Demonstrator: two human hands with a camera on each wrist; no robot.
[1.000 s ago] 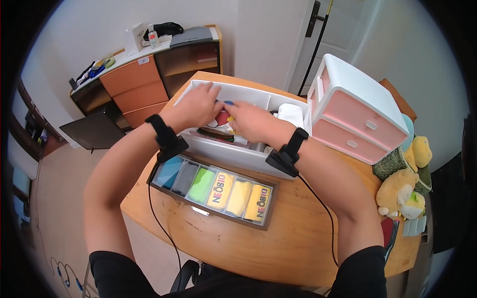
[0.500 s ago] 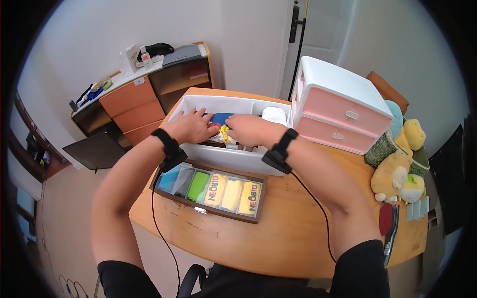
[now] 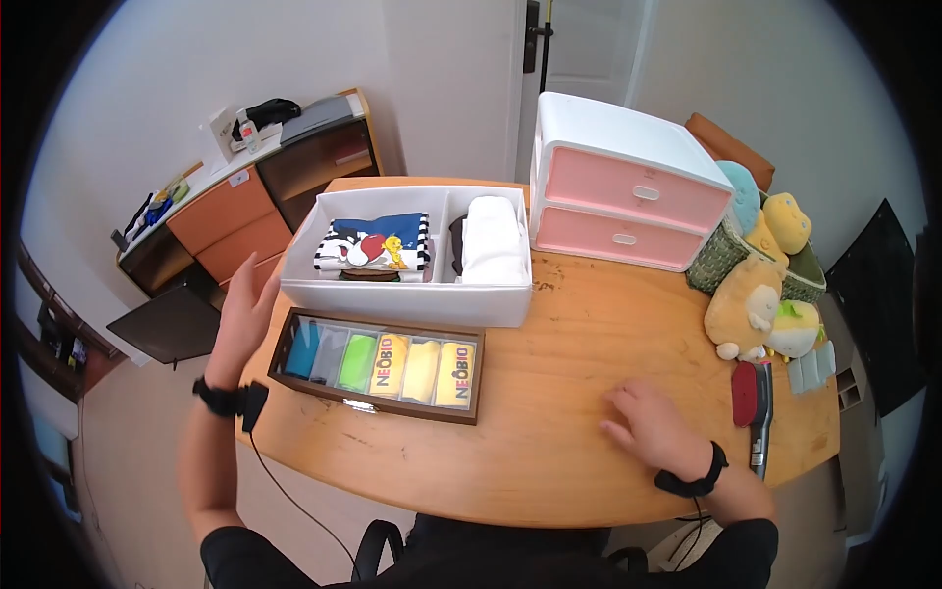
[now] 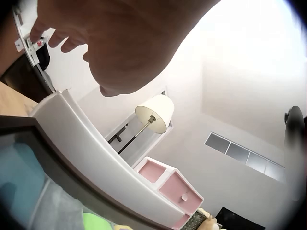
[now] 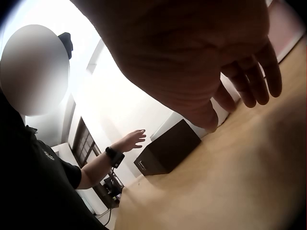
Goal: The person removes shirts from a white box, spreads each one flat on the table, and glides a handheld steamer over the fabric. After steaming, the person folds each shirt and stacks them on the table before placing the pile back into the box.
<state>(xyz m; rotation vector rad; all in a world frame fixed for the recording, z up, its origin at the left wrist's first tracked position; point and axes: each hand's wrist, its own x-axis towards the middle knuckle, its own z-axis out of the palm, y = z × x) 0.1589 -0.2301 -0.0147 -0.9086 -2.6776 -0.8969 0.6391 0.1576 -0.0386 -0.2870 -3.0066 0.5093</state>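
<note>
In the head view the left hand (image 3: 245,319), fingers extended and holding nothing, is beside the left end of a white fabric box (image 3: 412,300). Folded shirts with a cartoon print (image 3: 363,250) lie in the box's left compartment, and a rolled white cloth (image 3: 494,239) with something dark beside it fills the right one. In front of the box stands a brown case (image 3: 451,416) with a clear lid over rolled coloured cloths. The right hand (image 3: 653,422) is above the table's right part, relaxed and without anything in it; the right wrist view shows its fingers (image 5: 254,79) loosely extended.
A white and pink drawer unit (image 3: 628,187) stands behind, right of the box. Plush toys (image 3: 751,304) and a woven basket (image 3: 713,257) are at the right, with a red and black brush (image 3: 756,407) nearer the front. A low cabinet (image 3: 231,211) stands beyond the table.
Both hands have left the shirts in the box, the left moving outward to the left and the right toward the front right. The shirts are now uncovered, and the head view has shifted.
</note>
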